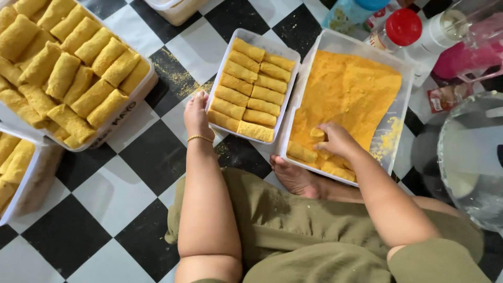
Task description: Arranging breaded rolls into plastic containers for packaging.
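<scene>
Fingers of the right hand point(335, 139) curl down onto a crumb-coated roll point(316, 133), pinching it within the crumb tray point(399, 112), a clear rectangular container spread with orange breadcrumbs; more coated rolls point(303, 152) lie along its near edge. The left hand point(197, 115) rests fingers together against the left rim of the small tray point(292, 53), which holds two rows of breaded rolls. Further left, a large tray point(137, 94) is heaped with finished rolls. A red-capped bottle point(399, 29) stands beyond on the black-and-white checkered floor point(105, 209).
</scene>
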